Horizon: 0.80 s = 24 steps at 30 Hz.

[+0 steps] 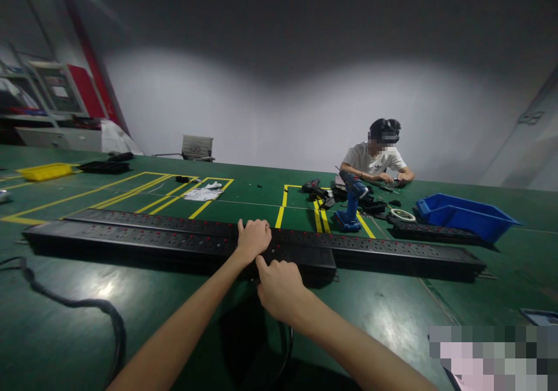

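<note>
Two long black power strips with rows of sockets and small red dots lie side by side across the green table. My left hand [254,240] is closed on the near power strip [131,243], its fingers curled over the top near the right part. My right hand [282,289] is closed at the front side of that strip, thumb near its top edge. What its fingers hold is hidden. Below this hand a dark cable [288,347] hangs down. The far power strip [405,254] extends further right, touching or almost touching the near one.
A blue cordless drill [352,202] stands behind the strips, near dark tools and parts. To the right are a blue bin [468,214] and a tape roll [403,215]. A thick cable [74,302] lies front left. A person [375,158] works across the green table [370,304].
</note>
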Each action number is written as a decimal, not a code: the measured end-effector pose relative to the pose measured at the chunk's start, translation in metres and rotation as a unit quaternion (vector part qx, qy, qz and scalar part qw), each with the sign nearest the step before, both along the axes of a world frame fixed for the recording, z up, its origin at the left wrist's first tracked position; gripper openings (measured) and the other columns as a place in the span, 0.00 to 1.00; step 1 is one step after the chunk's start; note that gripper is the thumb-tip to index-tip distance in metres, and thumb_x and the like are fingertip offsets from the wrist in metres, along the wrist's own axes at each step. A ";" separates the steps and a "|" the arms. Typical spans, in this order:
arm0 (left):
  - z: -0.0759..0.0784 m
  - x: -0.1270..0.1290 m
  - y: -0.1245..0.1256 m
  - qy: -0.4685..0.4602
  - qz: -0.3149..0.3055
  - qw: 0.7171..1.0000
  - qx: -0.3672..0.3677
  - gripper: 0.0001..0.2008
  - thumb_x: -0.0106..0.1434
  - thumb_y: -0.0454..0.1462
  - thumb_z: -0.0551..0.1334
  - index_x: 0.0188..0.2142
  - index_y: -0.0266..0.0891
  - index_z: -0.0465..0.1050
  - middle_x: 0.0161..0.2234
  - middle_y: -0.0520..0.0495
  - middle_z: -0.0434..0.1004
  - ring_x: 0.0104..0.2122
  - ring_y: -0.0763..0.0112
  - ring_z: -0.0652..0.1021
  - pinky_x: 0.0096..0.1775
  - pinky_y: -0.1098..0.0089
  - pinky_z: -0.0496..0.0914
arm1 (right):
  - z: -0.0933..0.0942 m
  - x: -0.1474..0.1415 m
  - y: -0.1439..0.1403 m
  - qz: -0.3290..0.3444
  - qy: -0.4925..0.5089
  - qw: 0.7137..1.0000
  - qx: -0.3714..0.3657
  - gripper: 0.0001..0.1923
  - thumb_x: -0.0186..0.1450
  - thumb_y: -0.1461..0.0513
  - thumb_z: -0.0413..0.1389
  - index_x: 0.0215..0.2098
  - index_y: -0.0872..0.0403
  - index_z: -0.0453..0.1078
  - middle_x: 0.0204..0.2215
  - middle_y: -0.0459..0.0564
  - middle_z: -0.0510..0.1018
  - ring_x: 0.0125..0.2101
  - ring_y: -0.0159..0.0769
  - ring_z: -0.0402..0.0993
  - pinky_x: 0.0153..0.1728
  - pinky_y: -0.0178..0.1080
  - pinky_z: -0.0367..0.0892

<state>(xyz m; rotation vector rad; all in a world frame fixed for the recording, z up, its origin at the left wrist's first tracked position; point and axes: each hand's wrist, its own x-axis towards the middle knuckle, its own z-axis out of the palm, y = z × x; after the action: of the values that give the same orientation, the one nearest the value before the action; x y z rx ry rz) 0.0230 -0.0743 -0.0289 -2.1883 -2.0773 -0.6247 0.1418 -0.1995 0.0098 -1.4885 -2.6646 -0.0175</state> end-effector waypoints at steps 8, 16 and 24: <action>0.002 0.000 -0.001 -0.010 -0.004 1.000 0.002 0.18 0.65 0.40 0.49 0.40 0.44 0.77 0.41 0.43 0.79 0.46 0.55 0.73 0.59 0.44 0.44 | 0.008 0.002 0.000 -0.017 -0.031 0.998 -0.047 0.35 0.51 0.71 0.57 0.56 0.53 0.55 0.36 0.56 0.78 0.36 0.47 0.77 0.33 0.40 0.66; 0.012 0.001 -0.011 -0.015 -0.007 1.000 0.002 0.17 0.65 0.38 0.49 0.39 0.42 0.77 0.40 0.41 0.79 0.46 0.55 0.74 0.58 0.45 0.45 | 0.053 0.045 0.023 0.005 0.160 0.981 -0.111 0.24 0.48 0.60 0.63 0.42 0.52 0.66 0.33 0.50 0.76 0.32 0.40 0.72 0.29 0.35 0.59; 0.017 0.004 -0.012 -0.028 -0.051 0.998 0.016 0.15 0.64 0.37 0.51 0.45 0.44 0.75 0.45 0.44 0.77 0.48 0.58 0.73 0.60 0.49 0.44 | 0.044 0.085 0.078 -0.001 0.391 0.906 -0.161 0.20 0.54 0.58 0.61 0.42 0.54 0.65 0.26 0.42 0.71 0.27 0.31 0.68 0.26 0.31 0.57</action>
<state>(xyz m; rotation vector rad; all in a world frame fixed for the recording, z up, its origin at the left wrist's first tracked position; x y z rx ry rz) 0.0266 -0.0866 -0.0117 -2.2965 -1.9762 -0.7324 0.2269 -0.1215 0.0543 -1.1980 -2.0483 0.8647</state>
